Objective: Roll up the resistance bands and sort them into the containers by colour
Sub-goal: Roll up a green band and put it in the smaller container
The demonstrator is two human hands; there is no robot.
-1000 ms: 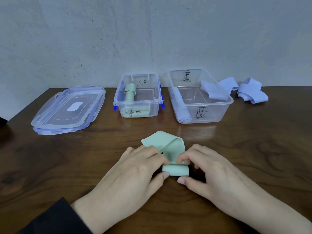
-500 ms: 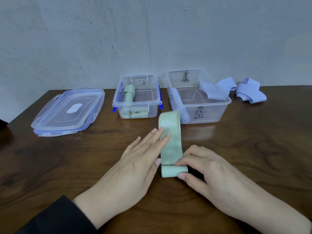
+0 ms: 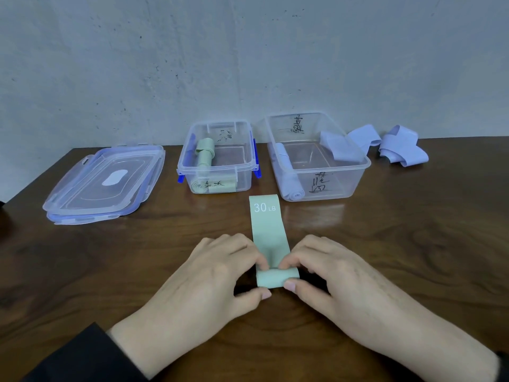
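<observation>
Green band (image 3: 268, 232) lies flat on the wooden table (image 3: 413, 244), long axis running straight away from the person toward the containers. Far end carries "30 LB" print and stops just short of the gap between the two tubs. Near end is turned over into a short roll, roll axis crosswise, left to right.

Left hand (image 3: 217, 271) sits at the roll's left side: fingers curled, fingertips on top of the fold, thumb under its near edge, pinching it. Right hand (image 3: 330, 274) mirrors it on the right side, fingers curled onto the fold, thumb at the near edge. The roll lies between the two hands; the flat length extends beyond the fingertips.

Small clear container (image 3: 220, 158) with blue clips holds rolled green bands. Larger clear container (image 3: 316, 158) holds a rolled lavender band; another lavender band drapes over its right rim. Loose lavender bands (image 3: 399, 150) lie right of it. Lids (image 3: 104, 183) stacked far left.
</observation>
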